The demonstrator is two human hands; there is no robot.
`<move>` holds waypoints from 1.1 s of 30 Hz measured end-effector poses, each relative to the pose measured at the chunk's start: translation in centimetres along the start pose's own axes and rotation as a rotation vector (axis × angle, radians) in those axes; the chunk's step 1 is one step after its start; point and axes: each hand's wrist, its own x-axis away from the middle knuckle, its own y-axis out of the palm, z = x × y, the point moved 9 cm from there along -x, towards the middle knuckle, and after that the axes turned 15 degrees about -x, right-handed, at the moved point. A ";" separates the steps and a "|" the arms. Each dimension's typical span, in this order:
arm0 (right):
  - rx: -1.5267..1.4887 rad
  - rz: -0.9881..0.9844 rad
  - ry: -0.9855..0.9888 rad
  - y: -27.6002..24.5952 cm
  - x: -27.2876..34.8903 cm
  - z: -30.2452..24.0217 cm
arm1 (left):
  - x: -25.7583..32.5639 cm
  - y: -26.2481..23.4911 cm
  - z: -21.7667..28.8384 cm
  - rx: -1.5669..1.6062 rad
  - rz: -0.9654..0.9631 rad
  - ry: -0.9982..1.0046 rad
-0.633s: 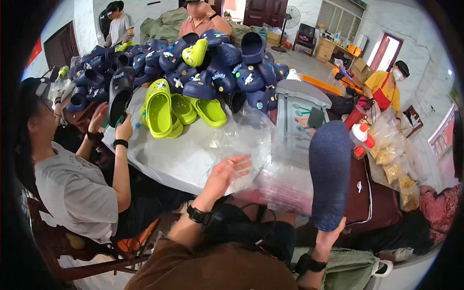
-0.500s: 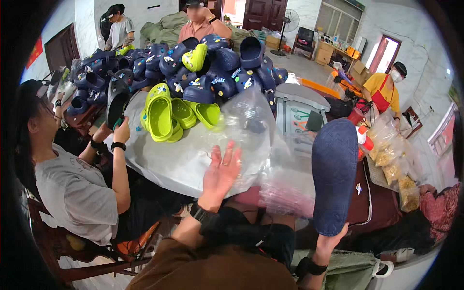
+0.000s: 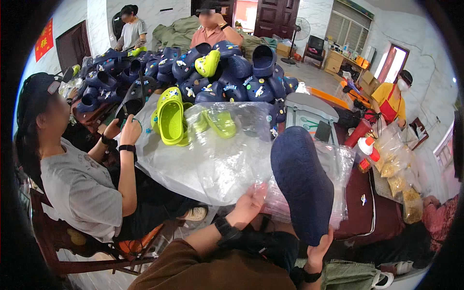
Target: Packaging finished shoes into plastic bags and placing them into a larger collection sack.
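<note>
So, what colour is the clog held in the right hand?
Dark navy blue. The clog, held by the right hand, shows best in the head view.

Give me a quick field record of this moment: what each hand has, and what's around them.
left hand: grips the edge of a clear plastic bag, lifted over the table
right hand: holds a dark blue clog upright, sole toward the camera
under the bag: stack of clear bags
behind: lime green clogs, heap of dark blue clogs
left side: seated person in a grey shirt
</note>
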 end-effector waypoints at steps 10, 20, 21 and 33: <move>0.548 -0.157 0.086 5.5 -2.6 2.5 | 2.1 1.9 -2.4 -0.473 -0.456 0.155; 0.518 -0.058 0.283 1.6 -3.3 6.8 | 12.3 13.9 -0.2 -2.565 -0.313 0.547; 0.511 -0.072 0.281 3.2 -3.5 6.0 | 12.5 15.1 1.6 -2.667 -0.292 0.761; 0.732 -0.039 0.347 -2.3 -3.9 6.9 | 8.3 7.1 6.9 -3.194 0.153 0.978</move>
